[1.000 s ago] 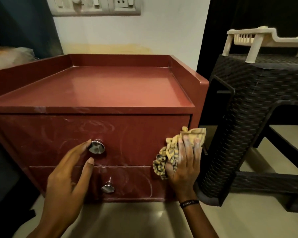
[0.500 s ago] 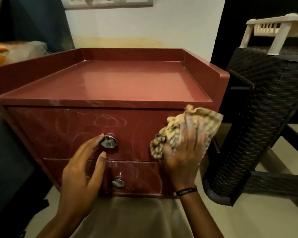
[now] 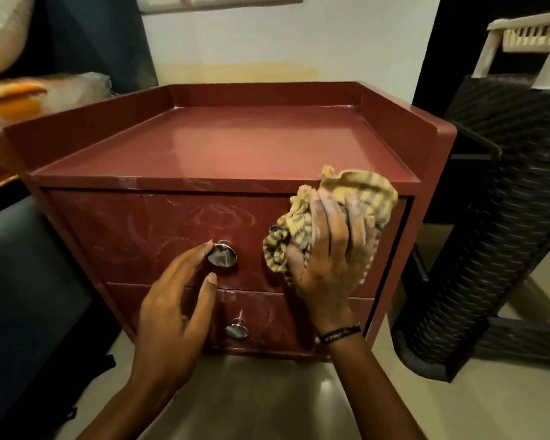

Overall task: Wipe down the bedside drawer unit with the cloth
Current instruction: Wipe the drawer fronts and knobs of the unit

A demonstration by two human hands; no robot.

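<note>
Bedside drawer unit point(image 3: 235, 147), dark red, standing on the floor with its raised-edge top bare and glossy. The front of the upper drawer point(image 3: 159, 230) carries pale swirled smears, which suggests this face is the surface being worked. The cloth point(image 3: 340, 214), yellow with dark stripes, is bunched into a wad against the right part of that drawer front, its upper folds reaching just past the top edge of the unit. The right hand point(image 3: 327, 249) grips the wad, fingers curled over it from behind and dusted pale; bunching gives a thick pad under the fingertips, so pressure probably goes through cloth and not skin.

The left hand point(image 3: 172, 315) holds nothing. Its fingers are straight and slightly apart, with one fingertip touching the left rim of the upper knob point(image 3: 222, 255) and the thumb tip resting on the drawer front just below it. This placement likely braces the drawer shut while the other hand rubs. The lower knob point(image 3: 236, 330) sits below the thumb, untouched.

To the right of the cloth-holding fingers, close beside the unit, stands a dark woven stool point(image 3: 502, 223) bearing a cream plastic rack point(image 3: 527, 36).
</note>
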